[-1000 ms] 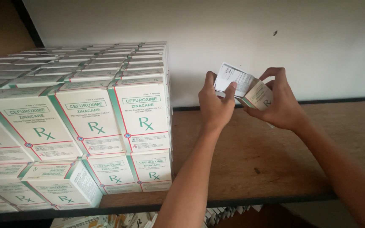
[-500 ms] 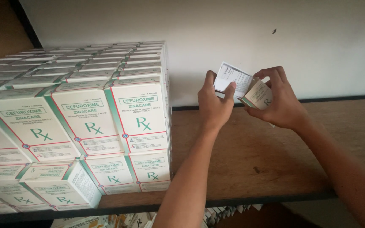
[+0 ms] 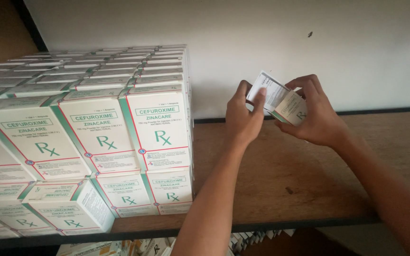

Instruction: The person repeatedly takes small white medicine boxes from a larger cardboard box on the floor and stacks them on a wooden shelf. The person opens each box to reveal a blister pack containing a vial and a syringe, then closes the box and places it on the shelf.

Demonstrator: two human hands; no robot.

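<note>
1. The right hand [image 3: 316, 116] grips a small carton [image 3: 293, 108], white with green edging, held in the air above the wooden shelf [image 3: 285, 175], near the white wall [image 3: 262, 33].
2. The left hand [image 3: 243, 118] pinches a folded leaflet [image 3: 270, 91] between thumb and fingers; the leaflet sticks out of the carton's open end.
3. Both hands are close together, meeting at the carton.
4. To the left stands a stack of boxes [image 3: 96, 137] of the same white and green kind, in two tiers on the shelf, well apart from the hands.
5. More boxes [image 3: 134, 247] show below the shelf edge.
</note>
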